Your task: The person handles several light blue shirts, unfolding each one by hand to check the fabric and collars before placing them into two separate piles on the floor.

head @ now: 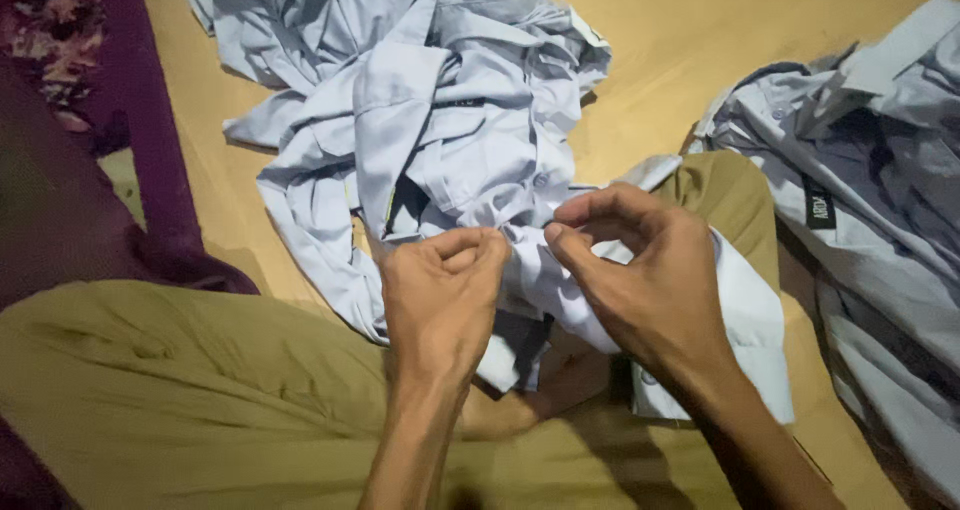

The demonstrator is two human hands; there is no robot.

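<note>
Pinching a fold of the pale blue shirt (pixel 440 120) between both hands, that's where we're at right now. Our left hand (pixel 445 290) is curled almost into a fist, thumb pressed on the cloth just below the button (pixel 540 181) line. Our right hand (pixel 645 270) is half closed, thumb and forefinger nipped on the same bit of fabric, the other fingers arched loose above it. The shirt sits crumpled on the tan floor (pixel 680 40), spilling toward our lap over the olive trousers (pixel 200 390). A second, darker grey-blue shirt (pixel 870 170) lies off to the right, well apart from what we're holding. A purple patterned cloth (pixel 90 90) runs along the left edge.

Looks to us like we're sorting out the front placket or a small seam. Whatever comes next would need a steady, fine grip, since the piece is tiny and the fabric bunches easily.
</note>
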